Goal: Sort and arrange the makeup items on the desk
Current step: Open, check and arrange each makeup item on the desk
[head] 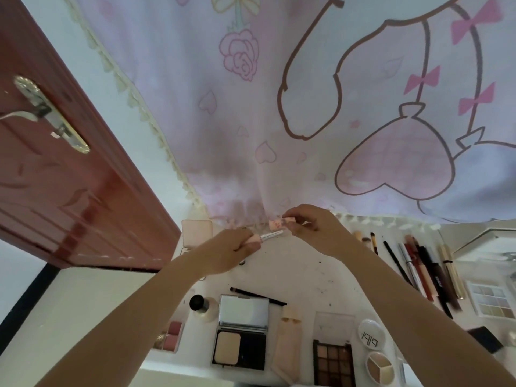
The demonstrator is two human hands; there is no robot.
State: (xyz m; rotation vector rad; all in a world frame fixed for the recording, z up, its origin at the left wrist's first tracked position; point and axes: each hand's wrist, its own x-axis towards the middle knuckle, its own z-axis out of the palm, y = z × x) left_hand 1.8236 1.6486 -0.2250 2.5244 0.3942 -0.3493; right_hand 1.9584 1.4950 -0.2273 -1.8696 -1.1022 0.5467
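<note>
I see bare desk (301,263) in the middle — open passage there; pencils and brushes (418,269) crowd the right, open compacts and palettes (279,339) line the near edge, the hanging cloth (279,107) closes the back

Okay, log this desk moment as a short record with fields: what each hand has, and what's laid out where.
left hand: grips pink tube body, silver end bared
right hand: pinches patterned pink cap, apart from the tube
near edge: open powder compact, dark eyeshadow palette
right side: row of pencils and brushes, pale eyeshadow palette
backdrop: pink cartoon cloth
</note>
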